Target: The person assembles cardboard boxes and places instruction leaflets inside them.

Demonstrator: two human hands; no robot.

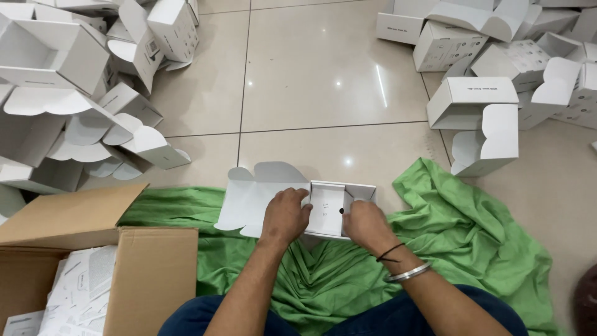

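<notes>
A small white cardboard box (328, 205) lies on its side on the green cloth (472, 242) in front of me, its scalloped lid flap (252, 193) spread out to the left. My left hand (285, 214) grips the box's left edge where the flap joins. The box's right wall is held by my right hand (365, 224), which has a black thread and a metal bangle on the wrist. A small dark hole shows on the box's inner panel between my hands.
Piles of folded white boxes (81, 93) lie on the tiled floor at the left, and more white boxes (497, 68) at the upper right. An open brown carton (143, 274) with flat white blanks stands at the lower left. My knees in dark trousers are at the bottom.
</notes>
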